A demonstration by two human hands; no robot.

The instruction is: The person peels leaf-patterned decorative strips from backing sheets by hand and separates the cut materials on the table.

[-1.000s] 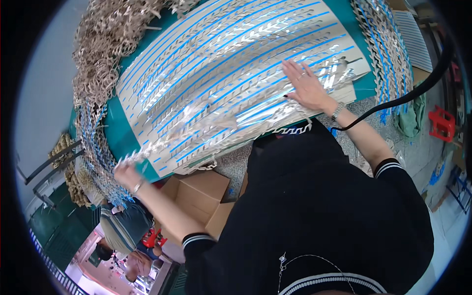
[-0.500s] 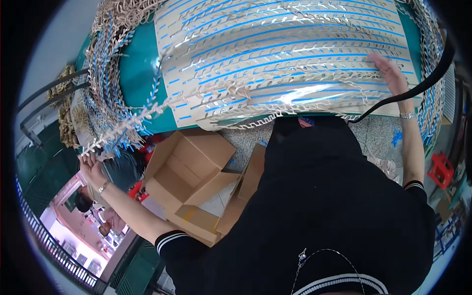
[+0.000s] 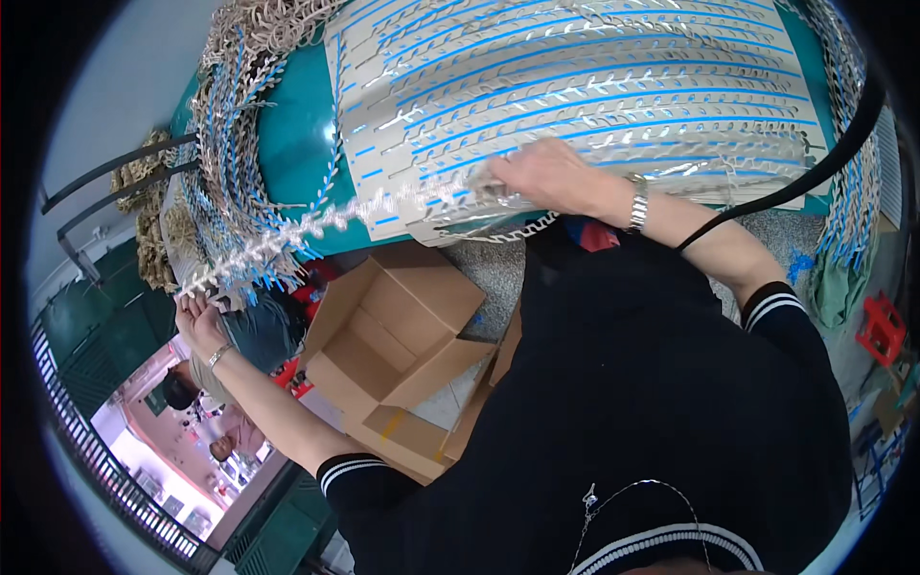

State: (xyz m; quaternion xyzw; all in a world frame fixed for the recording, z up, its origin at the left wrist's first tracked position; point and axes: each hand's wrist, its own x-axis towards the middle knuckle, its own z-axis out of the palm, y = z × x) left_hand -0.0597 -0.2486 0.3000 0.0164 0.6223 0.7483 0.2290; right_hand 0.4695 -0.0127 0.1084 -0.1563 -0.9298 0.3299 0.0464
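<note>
A pale strip of leaf-like shapes (image 3: 331, 217) stretches between my two hands, running slantwise over the table's front left edge. My left hand (image 3: 199, 324) is closed on its lower end, out past the table. Over the front part of a pale sheet (image 3: 369, 192), my right hand (image 3: 546, 177) has its fingers closed on the strip's other end. On that sheet lie many similar leafy strips (image 3: 575, 91) in rows, with bright blue lines between them. Part of the strip at my right fingers is hidden by the hand.
Thick bundles of leafy strips (image 3: 225, 144) hang over the green table (image 3: 292, 134) at the left, others (image 3: 848, 172) at the right. Below stands an opened cardboard box (image 3: 383, 326). A black cable (image 3: 795, 187) crosses near my right arm. People (image 3: 230, 431) sit at the lower left.
My right hand has moved left from the sheet's right side and closed on the leafy strip. The strip is now drawn straighter. My left hand keeps its hold on the lower end.
</note>
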